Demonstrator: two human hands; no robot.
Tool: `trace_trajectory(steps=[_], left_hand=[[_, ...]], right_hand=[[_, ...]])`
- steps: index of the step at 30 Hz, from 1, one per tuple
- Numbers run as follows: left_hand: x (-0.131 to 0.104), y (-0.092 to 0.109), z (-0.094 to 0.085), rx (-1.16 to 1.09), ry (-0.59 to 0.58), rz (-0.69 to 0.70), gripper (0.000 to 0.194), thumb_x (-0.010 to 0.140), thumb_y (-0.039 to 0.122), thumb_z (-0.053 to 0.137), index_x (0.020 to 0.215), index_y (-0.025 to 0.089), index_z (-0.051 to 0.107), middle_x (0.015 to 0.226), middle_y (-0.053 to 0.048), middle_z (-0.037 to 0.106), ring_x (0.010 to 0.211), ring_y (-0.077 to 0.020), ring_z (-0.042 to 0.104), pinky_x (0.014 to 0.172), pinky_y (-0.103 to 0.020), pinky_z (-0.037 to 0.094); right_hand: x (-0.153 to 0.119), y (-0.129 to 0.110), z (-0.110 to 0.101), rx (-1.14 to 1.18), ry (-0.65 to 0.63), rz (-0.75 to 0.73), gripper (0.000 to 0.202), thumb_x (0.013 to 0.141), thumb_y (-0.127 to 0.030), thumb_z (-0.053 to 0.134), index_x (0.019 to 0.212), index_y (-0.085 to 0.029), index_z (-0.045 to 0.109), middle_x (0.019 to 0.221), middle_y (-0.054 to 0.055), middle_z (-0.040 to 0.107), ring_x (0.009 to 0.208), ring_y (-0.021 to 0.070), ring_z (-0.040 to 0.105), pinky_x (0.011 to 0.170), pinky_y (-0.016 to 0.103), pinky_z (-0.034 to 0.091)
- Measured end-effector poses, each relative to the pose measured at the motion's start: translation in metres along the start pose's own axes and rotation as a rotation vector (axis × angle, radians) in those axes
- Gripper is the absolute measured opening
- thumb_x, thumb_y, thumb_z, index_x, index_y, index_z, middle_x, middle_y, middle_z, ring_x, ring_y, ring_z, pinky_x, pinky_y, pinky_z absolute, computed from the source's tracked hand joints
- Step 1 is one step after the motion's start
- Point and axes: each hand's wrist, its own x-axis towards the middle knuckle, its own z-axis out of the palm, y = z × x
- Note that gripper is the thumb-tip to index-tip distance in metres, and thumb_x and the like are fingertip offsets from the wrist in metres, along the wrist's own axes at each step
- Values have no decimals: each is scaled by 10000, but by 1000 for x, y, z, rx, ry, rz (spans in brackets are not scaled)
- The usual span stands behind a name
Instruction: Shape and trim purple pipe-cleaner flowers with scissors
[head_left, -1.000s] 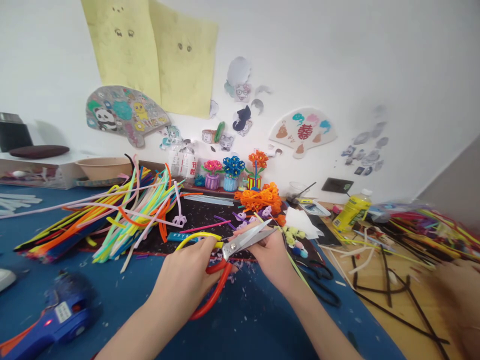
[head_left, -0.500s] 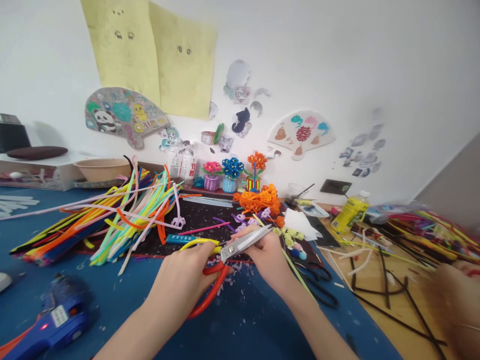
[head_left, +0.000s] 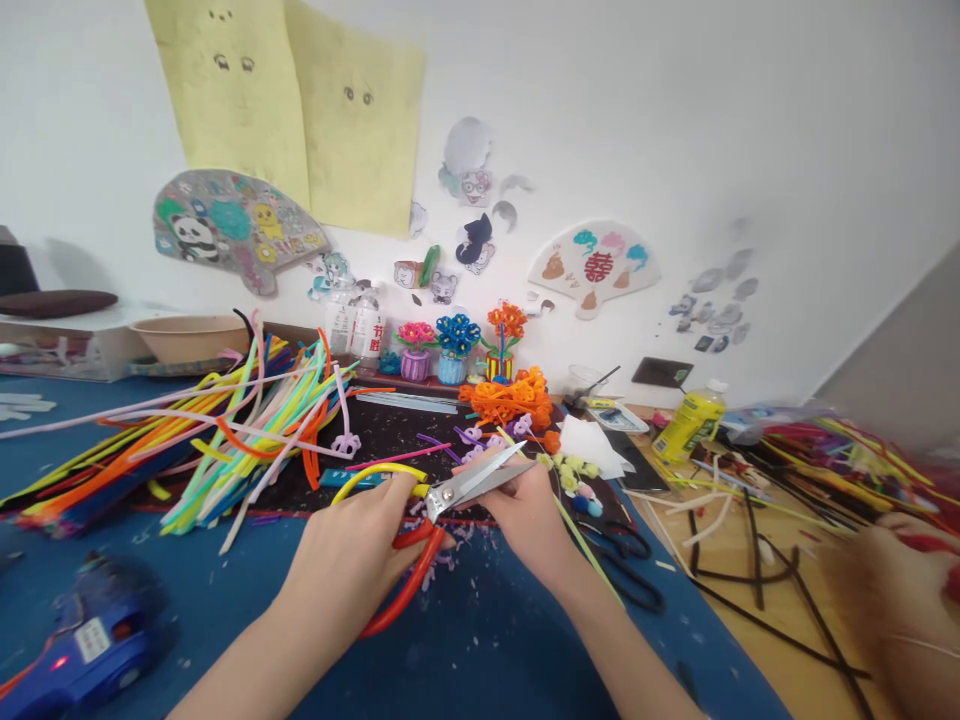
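Scissors (head_left: 447, 493) in left hand (head_left: 351, 548), flowers (head_left: 459, 333) in pots (head_left: 452, 371)

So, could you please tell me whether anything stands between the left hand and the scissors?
Nothing visible does: the left hand grips the scissors by their handles. The blades extend in front of the right hand, partly hiding its fingers.

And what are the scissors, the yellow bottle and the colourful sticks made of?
Scissors: shiny grey blades, so probably metal; smooth red and yellow handles, likely plastic.
Bottle: likely smooth plastic, judging by its even, bright side and white cap.
Sticks: matte and soft-edged, perhaps fuzzy wire, since a lilac one has a sharp bend.
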Motion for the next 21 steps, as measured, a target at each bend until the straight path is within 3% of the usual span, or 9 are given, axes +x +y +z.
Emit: trace_trajectory(steps=[16, 21], left_hand=[[0, 2, -11, 8, -88, -47, 245, 841, 458, 519, 954, 252, 589, 883, -27, 731, 808, -259, 685, 552, -268, 380], [1, 3, -8, 14, -49, -18, 287, 826, 491, 524, 954, 235, 552, 937, -39, 708, 843, -263, 671, 562, -283, 399]], right_hand=[[-1, -5, 2, 47, -16, 24, 137, 694, -307, 745, 760, -190, 718, 637, 5, 697, 559, 175, 684, 606, 292, 590], [-1, -3, 1, 13, -15, 15, 114, 697, -272, 735, 767, -182, 725, 646, 10, 703, 559, 178, 681, 595, 290, 583]])
